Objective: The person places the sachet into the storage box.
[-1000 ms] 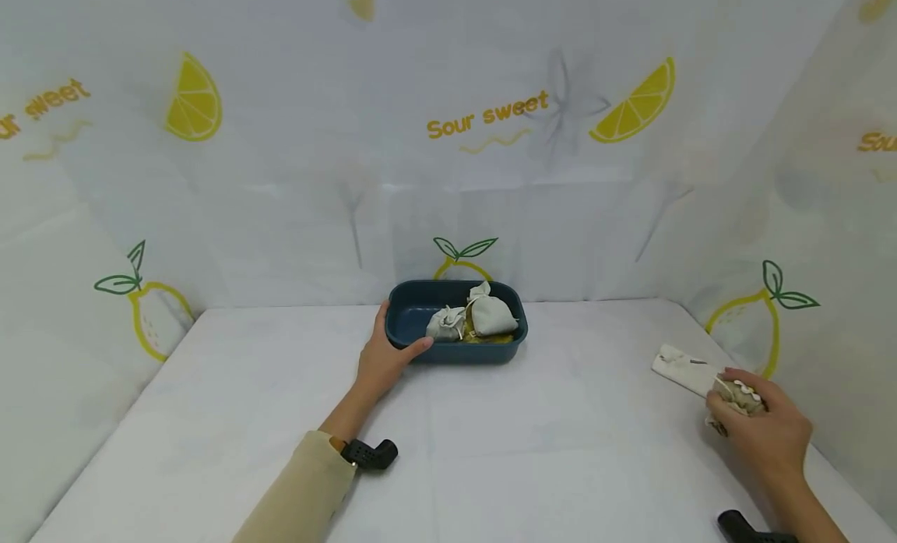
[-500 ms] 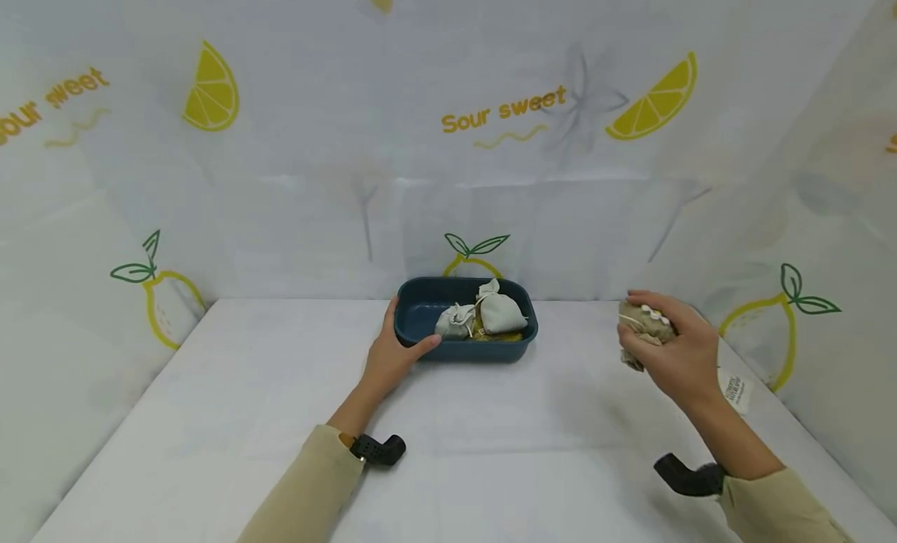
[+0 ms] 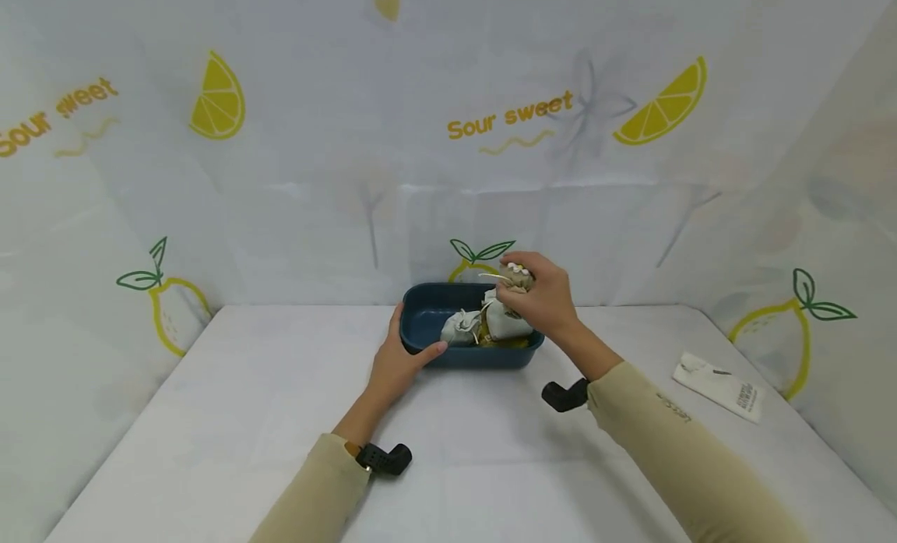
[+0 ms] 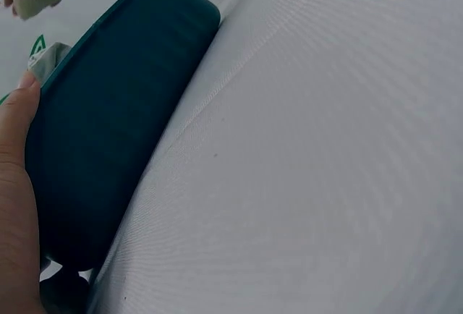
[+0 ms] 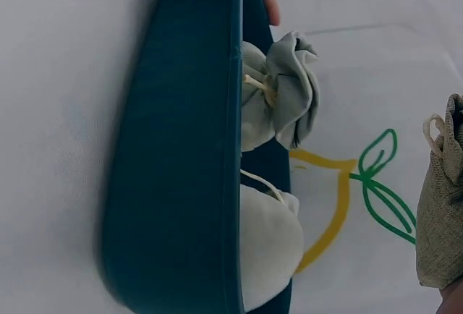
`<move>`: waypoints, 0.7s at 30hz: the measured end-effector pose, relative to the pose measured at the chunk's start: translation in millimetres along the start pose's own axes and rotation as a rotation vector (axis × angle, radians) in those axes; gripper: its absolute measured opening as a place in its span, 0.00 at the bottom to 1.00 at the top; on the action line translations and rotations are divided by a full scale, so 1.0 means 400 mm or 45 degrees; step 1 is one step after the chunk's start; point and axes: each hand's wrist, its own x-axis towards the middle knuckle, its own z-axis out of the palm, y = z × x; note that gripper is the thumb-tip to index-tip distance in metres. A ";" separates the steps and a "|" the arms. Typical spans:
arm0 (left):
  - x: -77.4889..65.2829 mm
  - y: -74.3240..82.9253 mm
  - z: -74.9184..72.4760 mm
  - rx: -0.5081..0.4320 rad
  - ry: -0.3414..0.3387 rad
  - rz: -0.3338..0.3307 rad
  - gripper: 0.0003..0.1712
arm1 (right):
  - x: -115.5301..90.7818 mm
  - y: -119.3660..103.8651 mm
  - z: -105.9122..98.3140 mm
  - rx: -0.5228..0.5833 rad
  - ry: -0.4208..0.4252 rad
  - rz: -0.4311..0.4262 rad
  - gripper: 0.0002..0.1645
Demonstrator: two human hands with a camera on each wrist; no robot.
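A dark blue plastic bin [image 3: 483, 359] stands at the back middle of the table. My left hand [image 3: 394, 364] holds its left front corner, thumb over the front rim and fingers along the side. Above the bin's right end, my right hand [image 3: 550, 300] grips a beige drawstring pouch [image 3: 517, 276] with small white flower-like trim. In the bin lie a grey drawstring pouch [image 3: 460, 327] and a white one [image 3: 503, 325], with something yellow [image 3: 510, 343] beneath. The right wrist view shows the held pouch [image 5: 441, 213] apart from the bin.
A flat white packet [image 3: 718, 386] with printed text lies at the table's right side. Behind the white-covered table [image 3: 294, 371] hangs a white backdrop [image 3: 315, 216] printed with lemons, close to the bin's back.
My right hand has carried the beige pouch from beside the white packet at the right, leftward to above the bin. The left hand keeps its hold on the bin.
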 end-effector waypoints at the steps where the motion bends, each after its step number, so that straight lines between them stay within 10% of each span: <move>1: 0.000 -0.002 0.000 -0.002 0.004 -0.002 0.65 | 0.009 0.004 0.018 0.014 -0.021 0.012 0.23; 13: 0.004 0.003 0.011 -0.022 0.009 0.005 0.67 | 0.041 0.052 0.172 0.045 -0.103 0.229 0.24; 21: 0.004 0.004 0.001 0.003 0.025 -0.010 0.66 | 0.034 0.054 0.238 -0.251 -0.687 0.172 0.29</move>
